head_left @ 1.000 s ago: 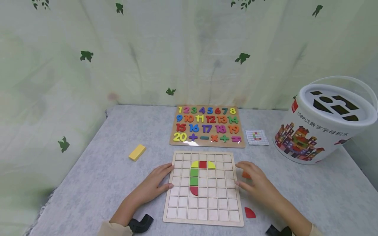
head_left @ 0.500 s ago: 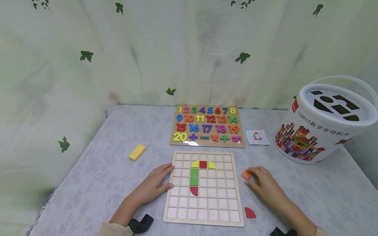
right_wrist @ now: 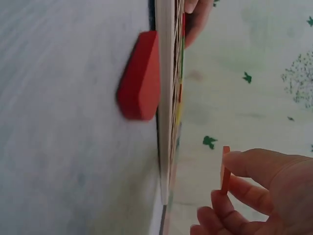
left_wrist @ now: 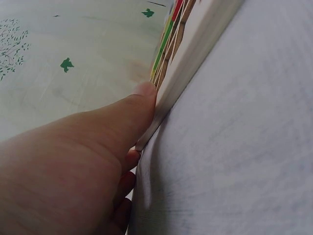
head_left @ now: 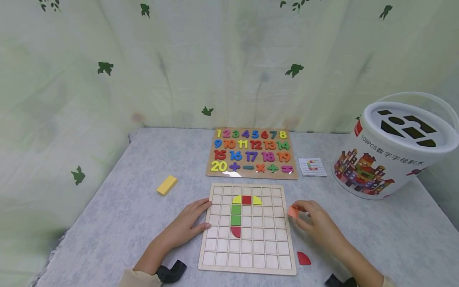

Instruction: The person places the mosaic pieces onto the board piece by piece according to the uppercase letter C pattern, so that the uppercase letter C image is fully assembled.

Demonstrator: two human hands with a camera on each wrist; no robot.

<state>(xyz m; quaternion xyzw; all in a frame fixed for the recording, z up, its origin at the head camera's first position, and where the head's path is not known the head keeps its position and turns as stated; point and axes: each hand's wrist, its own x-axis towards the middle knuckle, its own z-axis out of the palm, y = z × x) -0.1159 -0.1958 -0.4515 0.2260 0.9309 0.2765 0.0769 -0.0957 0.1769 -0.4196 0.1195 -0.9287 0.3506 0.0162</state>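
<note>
A wooden grid board (head_left: 264, 249) lies flat on the table. Set in its cells are two yellow quarter-round pieces, a red square, two green squares (head_left: 235, 215) and a red quarter-round piece (head_left: 235, 231). My left hand (head_left: 185, 223) rests against the board's left edge, with thumb and fingers touching it; the left wrist view shows the thumb (left_wrist: 132, 110) at the rim. My right hand (head_left: 317, 221) pinches an orange square tile (head_left: 292, 212) between thumb and fingers, by the board's right edge. In the right wrist view the tile (right_wrist: 225, 169) is seen edge-on, raised off the table.
A loose red quarter-round piece (head_left: 303, 258) lies right of the board. Behind stand a number puzzle board (head_left: 252, 153) and a small pattern card (head_left: 312, 167). A yellow block (head_left: 167, 185) lies at left, a white bucket (head_left: 387, 159) stands at right.
My right hand left the board's right edge, took hold of the orange square tile on the table and lifted it slightly leftward toward the board. The left hand has stayed still.
</note>
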